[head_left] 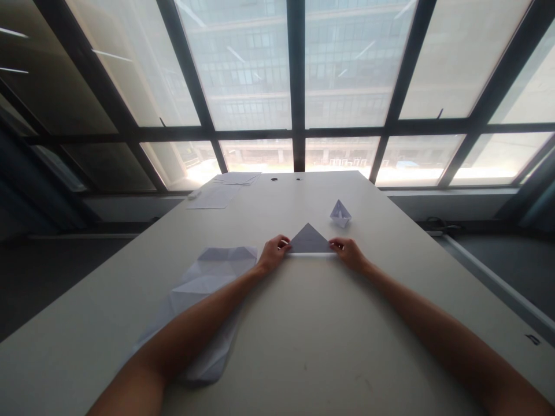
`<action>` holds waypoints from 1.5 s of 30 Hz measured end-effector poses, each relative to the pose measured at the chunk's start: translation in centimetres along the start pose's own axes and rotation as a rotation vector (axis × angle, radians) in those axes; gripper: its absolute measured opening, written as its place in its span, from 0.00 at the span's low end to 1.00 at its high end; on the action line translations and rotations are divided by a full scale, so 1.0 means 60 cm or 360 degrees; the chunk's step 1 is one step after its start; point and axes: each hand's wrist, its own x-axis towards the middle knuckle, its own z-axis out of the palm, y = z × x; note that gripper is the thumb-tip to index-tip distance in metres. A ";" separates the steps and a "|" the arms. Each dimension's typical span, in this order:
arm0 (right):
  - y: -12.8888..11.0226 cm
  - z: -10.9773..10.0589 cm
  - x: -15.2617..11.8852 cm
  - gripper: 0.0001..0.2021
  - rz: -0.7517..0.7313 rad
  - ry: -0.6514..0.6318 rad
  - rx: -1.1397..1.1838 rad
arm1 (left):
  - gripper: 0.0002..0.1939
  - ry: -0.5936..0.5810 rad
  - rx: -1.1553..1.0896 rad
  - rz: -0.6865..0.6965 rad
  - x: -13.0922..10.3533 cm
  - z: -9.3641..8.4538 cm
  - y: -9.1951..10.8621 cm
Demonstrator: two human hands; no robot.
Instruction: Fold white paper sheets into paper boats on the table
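Observation:
A folded sheet of paper [309, 240], shaped as a triangle with its peak away from me and a pale strip along its near edge, is held between my two hands just above or on the table. My left hand [274, 253] pinches its left corner. At the right corner, the thumb and fingers of my right hand [349, 253] are closed on the paper. Beyond my right hand stands a folded paper boat [340, 214]. A large creased sheet [208, 280] lies to the left, partly hidden under my left forearm.
The long white table [295, 329] reaches toward a wall of windows [299, 86]. Flat paper sheets [214, 197] lie at its far left. Two small dark round holes [274, 179] show near the far edge. A small dark mark [533, 339] is at the right edge.

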 end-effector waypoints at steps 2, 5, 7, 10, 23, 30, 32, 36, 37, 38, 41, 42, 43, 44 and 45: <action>0.000 0.001 0.000 0.13 0.0047 0.0001 0.0080 | 0.10 0.0001 0.0035 -0.0004 0.001 0.000 0.000; -0.004 0.001 -0.002 0.14 0.0055 -0.0049 0.0124 | 0.09 0.0011 0.0156 0.0026 0.002 0.002 -0.001; -0.009 0.001 -0.003 0.14 0.0064 -0.0077 0.0068 | 0.08 0.0006 0.0231 0.0060 0.002 0.004 -0.001; -0.022 0.001 -0.006 0.12 0.0079 -0.0134 -0.0143 | 0.07 -0.0004 0.0347 0.0142 -0.002 0.007 -0.001; -0.069 -0.003 -0.013 0.10 0.0064 -0.0159 -0.1000 | 0.17 -0.0433 0.0413 0.0701 -0.013 0.010 0.006; -0.096 0.003 -0.018 0.14 -0.0062 -0.0313 -0.0973 | 0.09 -0.0518 0.0535 0.0644 -0.025 -0.003 0.043; -0.098 0.006 -0.017 0.13 -0.0159 -0.0342 -0.0872 | 0.08 -0.0599 0.0576 0.0714 -0.028 -0.006 0.050; -0.098 0.015 -0.015 0.13 -0.0257 -0.0332 -0.0749 | 0.21 -0.0929 0.0571 0.0950 -0.032 -0.003 0.049; -0.098 0.017 -0.015 0.14 -0.0263 -0.0330 -0.0743 | 0.23 -0.0986 0.0580 0.0970 -0.033 -0.001 0.047; -0.097 0.019 -0.015 0.14 -0.0266 -0.0332 -0.0747 | 0.25 -0.1013 0.0596 0.0967 -0.032 0.001 0.044; -0.095 0.023 -0.019 0.14 -0.0252 -0.0344 -0.0816 | 0.26 -0.0992 0.0668 0.0902 -0.031 0.006 0.036; -0.095 0.023 -0.021 0.15 -0.0235 -0.0361 -0.0853 | 0.26 -0.0979 0.0690 0.0877 -0.031 0.008 0.034; -0.094 0.023 -0.023 0.16 -0.0211 -0.0387 -0.0891 | 0.26 -0.0965 0.0706 0.0850 -0.030 0.010 0.032; -0.094 0.024 -0.025 0.19 -0.0184 -0.0425 -0.0926 | 0.26 -0.0951 0.0718 0.0825 -0.030 0.011 0.031; -0.093 0.024 -0.028 0.21 -0.0149 -0.0462 -0.0956 | 0.25 -0.0935 0.0728 0.0802 -0.029 0.012 0.030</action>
